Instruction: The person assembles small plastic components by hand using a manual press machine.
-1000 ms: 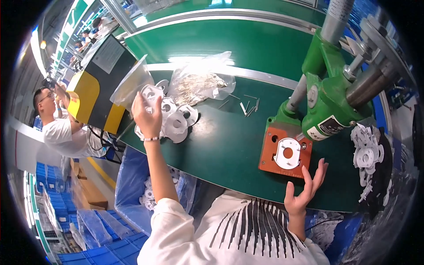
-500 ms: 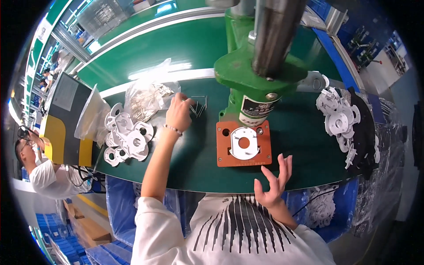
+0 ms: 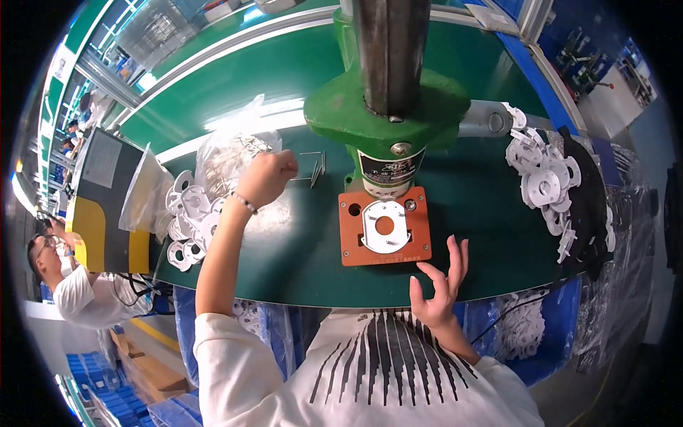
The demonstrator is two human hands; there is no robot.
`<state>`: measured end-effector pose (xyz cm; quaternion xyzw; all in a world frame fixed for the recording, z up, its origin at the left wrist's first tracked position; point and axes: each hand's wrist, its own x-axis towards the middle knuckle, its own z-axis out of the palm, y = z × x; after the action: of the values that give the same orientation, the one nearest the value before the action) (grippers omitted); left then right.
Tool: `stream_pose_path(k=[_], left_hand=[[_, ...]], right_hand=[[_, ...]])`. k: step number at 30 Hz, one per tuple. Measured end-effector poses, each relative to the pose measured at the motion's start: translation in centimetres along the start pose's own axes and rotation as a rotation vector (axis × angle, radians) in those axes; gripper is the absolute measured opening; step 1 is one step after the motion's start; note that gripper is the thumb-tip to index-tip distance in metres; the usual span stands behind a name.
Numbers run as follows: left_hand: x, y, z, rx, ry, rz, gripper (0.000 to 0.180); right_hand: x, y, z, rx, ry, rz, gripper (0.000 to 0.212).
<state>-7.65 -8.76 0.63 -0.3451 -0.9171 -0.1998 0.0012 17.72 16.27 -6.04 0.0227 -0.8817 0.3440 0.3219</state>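
My left hand [image 3: 265, 179] is closed, fingers curled in, above the table beside a few loose metal pins [image 3: 316, 173]. Whatever it holds, if anything, is hidden. Just behind it lies a clear plastic bag [image 3: 226, 158] of many such pins. A flat white round-holed plate [image 3: 370, 233] with small pins standing on it rests on the orange fixture block [image 3: 351, 245], beneath the green press [image 3: 334, 110]. My right hand [image 3: 440, 288] is open, fingers spread, near the block's front right corner and holding nothing.
Piles of white plates lie at the left [image 3: 191, 205] and right [image 3: 546, 186]. A grey-yellow machine [image 3: 107, 192] stands at the left edge, with a person beyond it. Blue bins [image 3: 558, 334] with more white parts sit below the table edge. The press's thick metal column [image 3: 390, 60] rises centrally.
My left hand has drawn back to the left from the loose pins, its fingers now curled. My right hand stays open near the block. The view has shifted slightly.
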Motion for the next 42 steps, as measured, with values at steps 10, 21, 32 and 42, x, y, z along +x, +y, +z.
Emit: stream_pose_path(k=[10, 21, 32, 42], left_hand=[[-3.4, 11.0, 0.1, -1.312, -0.061, -0.119, 0.017], [-3.3, 14.9, 4.5, -0.646, 0.264, 0.061, 0.009], [-2.3, 13.8, 6.4, -0.512, 0.539, -0.042, 0.009], [-2.1, 14.0, 6.7, -0.485, 0.544, -0.025, 0.008]], right_hand=[[0.1, -0.1, -0.1, -0.002, -0.010, -0.027, 0.026], [1.4, -1.0, 0.4, 0.101, 0.056, -0.119, 0.044], [2.6, -1.8, 1.3, -0.004, -0.140, -0.086, 0.039], [2.6, -1.6, 1.4, -0.001, -0.132, -0.096, 0.037]])
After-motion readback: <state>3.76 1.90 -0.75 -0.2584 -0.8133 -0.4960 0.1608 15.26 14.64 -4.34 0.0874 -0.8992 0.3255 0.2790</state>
